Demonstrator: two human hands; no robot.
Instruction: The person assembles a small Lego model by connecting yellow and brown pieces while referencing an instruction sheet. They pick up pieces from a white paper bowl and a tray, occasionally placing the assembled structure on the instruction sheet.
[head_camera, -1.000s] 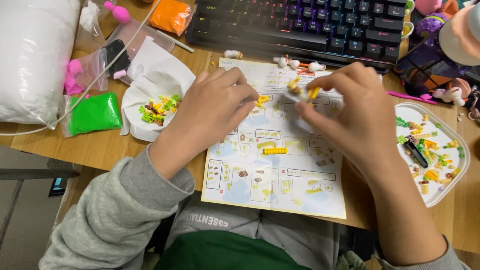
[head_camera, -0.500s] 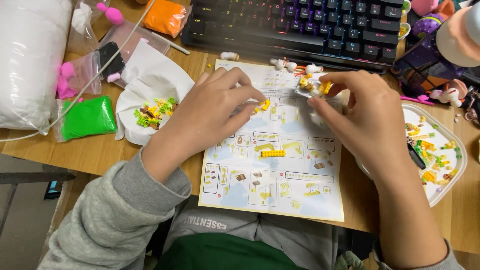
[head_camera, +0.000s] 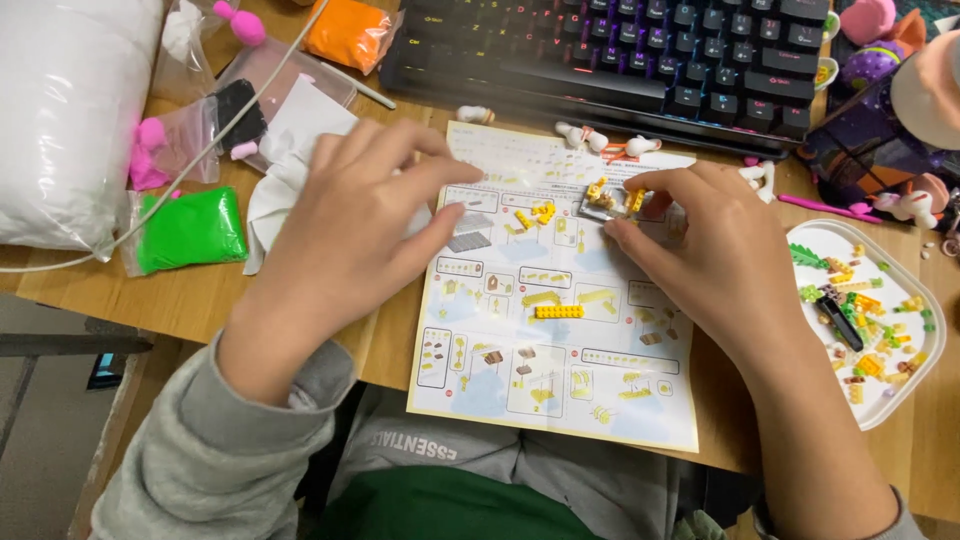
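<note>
A wooden table (head_camera: 200, 300) is covered centrally by an instruction sheet (head_camera: 560, 370). The left hand (head_camera: 350, 240) is rested on the sheet, fingers loosely spread, nothing held. A small yellow brick assembly (head_camera: 610, 197) is pinched by the right hand (head_camera: 710, 260) at the sheet's top edge.

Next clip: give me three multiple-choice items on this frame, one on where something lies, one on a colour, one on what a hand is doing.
1. Where does the loose long yellow brick lie?
A. on the instruction sheet
B. in the white tray
C. on the keyboard

2. What colour is the bag at the left table edge?
A. blue
B. green
C. grey

3. What is the right hand doing?
A. resting flat and empty
B. pressing keys
C. pinching a small brick assembly

Answers: 1 A, the brick sits mid-sheet. 2 B, it is bright green. 3 C, thumb and forefinger close on the yellow and grey pieces.
</note>
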